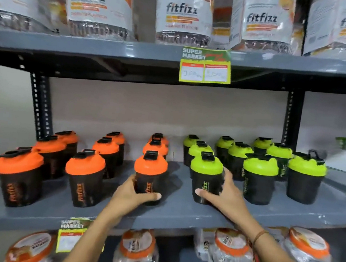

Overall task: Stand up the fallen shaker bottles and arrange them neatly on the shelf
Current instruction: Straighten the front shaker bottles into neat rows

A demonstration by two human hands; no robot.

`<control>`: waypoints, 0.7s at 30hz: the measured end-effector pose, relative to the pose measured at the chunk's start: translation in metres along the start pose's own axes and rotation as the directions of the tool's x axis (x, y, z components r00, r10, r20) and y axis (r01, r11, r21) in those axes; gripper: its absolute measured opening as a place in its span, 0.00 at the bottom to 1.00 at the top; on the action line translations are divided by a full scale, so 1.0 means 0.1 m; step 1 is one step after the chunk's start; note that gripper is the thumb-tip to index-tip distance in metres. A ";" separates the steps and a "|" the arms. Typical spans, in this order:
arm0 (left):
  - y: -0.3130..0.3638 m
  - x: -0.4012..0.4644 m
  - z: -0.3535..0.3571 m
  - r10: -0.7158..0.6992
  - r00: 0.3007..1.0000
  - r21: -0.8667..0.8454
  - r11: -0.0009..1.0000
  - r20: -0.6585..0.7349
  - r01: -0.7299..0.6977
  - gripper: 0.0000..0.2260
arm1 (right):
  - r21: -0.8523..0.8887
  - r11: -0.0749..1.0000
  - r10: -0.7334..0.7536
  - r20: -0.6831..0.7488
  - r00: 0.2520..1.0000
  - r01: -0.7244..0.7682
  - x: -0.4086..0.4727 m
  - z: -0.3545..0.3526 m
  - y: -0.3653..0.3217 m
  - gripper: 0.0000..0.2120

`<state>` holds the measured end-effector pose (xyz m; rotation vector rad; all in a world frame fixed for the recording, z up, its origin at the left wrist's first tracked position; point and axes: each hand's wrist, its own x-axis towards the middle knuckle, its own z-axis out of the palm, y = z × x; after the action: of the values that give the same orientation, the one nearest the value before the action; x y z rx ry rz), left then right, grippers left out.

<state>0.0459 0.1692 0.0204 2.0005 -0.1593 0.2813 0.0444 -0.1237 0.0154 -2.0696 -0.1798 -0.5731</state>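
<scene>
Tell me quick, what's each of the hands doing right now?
Left hand: closed around the orange-lidded shaker.
Right hand: closed around the green-lidded shaker.

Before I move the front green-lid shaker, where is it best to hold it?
Hold the front green-lid shaker low on its black body, coming from the front-right as the right hand does. It stands upright, the body tapers, and neighbours crowd behind it.
</scene>
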 end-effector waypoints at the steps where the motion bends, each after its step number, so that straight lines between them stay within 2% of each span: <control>1: 0.00 0.01 0.00 -0.006 1.000 -0.034 0.999 0.007 0.006 0.37 | -0.003 1.000 0.002 0.044 0.999 -0.001 0.04 -0.02 0.02 0.52; 5: 0.02 -0.02 0.01 -0.022 0.999 -0.073 0.997 0.023 0.024 0.36 | 0.032 0.999 -0.014 0.125 0.992 0.010 0.16 -0.06 0.09 0.39; 8: 0.04 -0.04 0.05 -0.020 1.000 -0.085 0.996 0.004 0.020 0.38 | 0.073 0.997 -0.019 0.152 0.988 0.008 0.18 -0.09 0.14 0.35; 14: 0.07 -0.09 0.04 -0.006 0.999 -0.032 0.999 0.033 0.007 0.42 | 0.149 0.989 -0.043 0.212 0.976 0.011 0.17 -0.17 0.17 0.36; 21: 0.04 -0.08 0.07 0.014 1.000 0.026 1.000 -0.013 -0.013 0.47 | 0.189 0.982 -0.043 0.262 0.964 -0.008 0.18 -0.21 0.17 0.37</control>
<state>0.0385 0.1611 0.0193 2.0238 -0.1617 0.3061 0.0592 -0.1524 0.0202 -1.9542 -0.3942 -0.2743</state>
